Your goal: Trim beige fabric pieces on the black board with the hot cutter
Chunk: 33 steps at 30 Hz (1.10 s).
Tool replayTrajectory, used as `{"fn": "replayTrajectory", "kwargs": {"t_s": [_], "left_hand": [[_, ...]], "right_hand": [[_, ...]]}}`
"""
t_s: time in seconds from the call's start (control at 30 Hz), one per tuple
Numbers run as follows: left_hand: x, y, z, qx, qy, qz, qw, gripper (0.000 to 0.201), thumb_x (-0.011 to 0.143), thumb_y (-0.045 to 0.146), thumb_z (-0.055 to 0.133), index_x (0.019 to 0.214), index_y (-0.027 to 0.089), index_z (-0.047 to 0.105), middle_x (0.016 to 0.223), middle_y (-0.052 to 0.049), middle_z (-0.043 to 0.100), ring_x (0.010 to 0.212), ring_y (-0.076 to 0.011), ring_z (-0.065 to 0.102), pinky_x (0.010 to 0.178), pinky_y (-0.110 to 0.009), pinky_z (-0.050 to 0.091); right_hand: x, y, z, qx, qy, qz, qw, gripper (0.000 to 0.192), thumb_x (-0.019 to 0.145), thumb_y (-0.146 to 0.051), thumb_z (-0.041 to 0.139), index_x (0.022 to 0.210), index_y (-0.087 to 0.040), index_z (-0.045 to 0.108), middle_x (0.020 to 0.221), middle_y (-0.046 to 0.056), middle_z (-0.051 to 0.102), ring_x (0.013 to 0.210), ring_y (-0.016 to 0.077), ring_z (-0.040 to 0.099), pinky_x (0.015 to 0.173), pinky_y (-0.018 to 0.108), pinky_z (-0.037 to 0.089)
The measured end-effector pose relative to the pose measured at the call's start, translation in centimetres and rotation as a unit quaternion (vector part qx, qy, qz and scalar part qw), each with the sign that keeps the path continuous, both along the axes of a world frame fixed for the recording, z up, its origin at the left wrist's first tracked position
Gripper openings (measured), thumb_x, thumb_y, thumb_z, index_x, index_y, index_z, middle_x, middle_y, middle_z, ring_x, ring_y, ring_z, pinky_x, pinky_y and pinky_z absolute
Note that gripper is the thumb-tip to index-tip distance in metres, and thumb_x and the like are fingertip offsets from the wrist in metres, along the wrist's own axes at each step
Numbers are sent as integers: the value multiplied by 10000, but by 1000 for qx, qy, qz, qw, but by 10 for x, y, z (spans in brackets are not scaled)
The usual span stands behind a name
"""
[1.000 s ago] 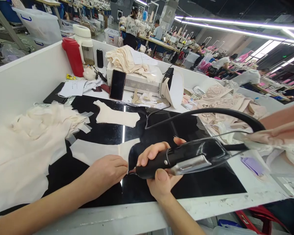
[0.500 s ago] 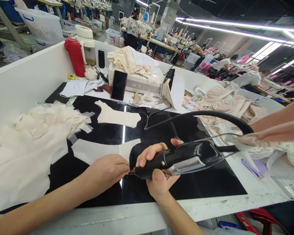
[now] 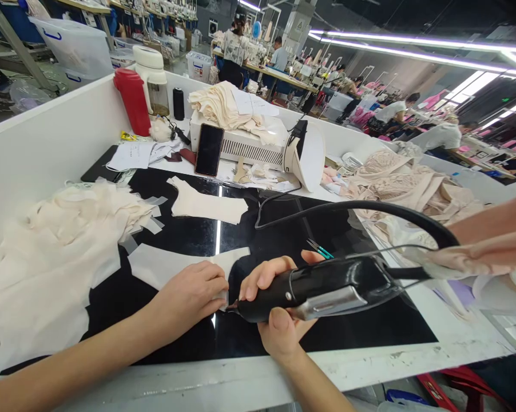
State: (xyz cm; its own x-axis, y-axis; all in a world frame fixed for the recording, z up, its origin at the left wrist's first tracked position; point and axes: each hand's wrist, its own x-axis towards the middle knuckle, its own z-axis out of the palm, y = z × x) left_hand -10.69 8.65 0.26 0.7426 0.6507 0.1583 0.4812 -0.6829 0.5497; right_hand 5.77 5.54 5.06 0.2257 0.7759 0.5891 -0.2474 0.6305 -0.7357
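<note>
My right hand is wrapped round a black corded handheld tool with a metal lever on its side. The tool's narrow tip points left, close to the right edge of a cream fabric piece lying on the black board. Curled over that edge, my left hand holds the fabric with its fingers together; the fingertips are partly hidden. Behind it lies another cut cream piece. Thread snips with green handles rest just beyond the tool.
A heap of cream fabric is on the left. Beige lace garments pile up on the right. At the back are a phone, a white vented box, a white visor and a red bottle. The tool's cable arches rightward.
My left hand has shifted slightly up, showing more of the fabric's right edge. The tool has moved a little down and right, and the snips show more.
</note>
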Motion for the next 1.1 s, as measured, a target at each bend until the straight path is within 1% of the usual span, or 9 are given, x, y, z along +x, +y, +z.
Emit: {"fn": "replayTrajectory", "kwargs": {"t_s": [0.13,0.27,0.4,0.5,0.6,0.77,0.87,1.0,1.1], "left_hand": [[1,-3,-1,40,-7,6,999,112,956,147,694,1047,190,644,1121,-62,655,1034,-245,651,927,-417,552],[2,-5,-2,129,-42,5,991,153,994,97,580,1115,185,611,1219,-96,637,1117,-245,646,973,-408,547],[2,-5,-3,131,-60,-22,989,171,1042,82,477,1073,191,604,1085,-58,651,1043,-214,643,944,-379,534],[2,-4,-4,110,-49,-53,991,154,1064,119,478,995,188,598,952,-27,642,931,-205,621,886,-370,515],[2,-5,-4,103,-38,-69,992,167,1070,148,497,929,184,581,898,-14,636,876,-194,596,863,-358,496],[4,-7,-15,156,-34,-60,985,119,1036,174,589,920,188,565,894,-3,654,866,-181,609,848,-333,490],[5,-4,-20,198,-23,-68,978,182,1035,167,563,857,202,547,817,2,653,813,-168,626,814,-319,506],[0,-3,-12,224,2,-74,972,168,1047,162,528,902,210,598,806,-1,690,801,-164,642,778,-319,531],[-6,-5,-1,212,6,-82,974,114,1066,179,526,1062,203,638,900,2,728,889,-154,665,884,-302,537]], "right_hand": [[-1,0,1,-4,-5,-8,1000,547,907,-451,767,1342,-343,452,859,-47,582,554,117,593,495,276,550],[-1,0,2,-8,-5,-9,1000,539,904,-453,768,1330,-343,457,842,-48,574,539,118,582,493,282,545],[-1,0,2,-13,-4,-8,1000,536,903,-453,769,1333,-360,463,847,-47,573,548,122,580,505,293,546],[-1,-1,0,-15,-4,-7,1000,550,901,-463,768,1347,-364,459,849,-45,570,553,125,574,507,294,543],[-1,-4,-1,-20,9,2,1000,568,910,-433,761,1382,-362,453,859,-32,576,582,130,585,514,288,550],[2,-3,-10,-28,27,6,999,575,917,-386,736,1415,-351,450,825,-17,587,589,155,608,489,289,556],[3,0,-16,-22,65,30,997,591,880,-402,743,1404,-345,476,794,-6,605,547,173,599,443,301,544],[3,0,-17,-56,104,47,992,606,836,-398,780,1373,-352,504,773,-2,614,559,188,597,468,323,543],[3,0,-17,-47,95,38,994,588,853,-404,770,1372,-340,501,774,-9,602,560,181,593,476,321,538]]}}
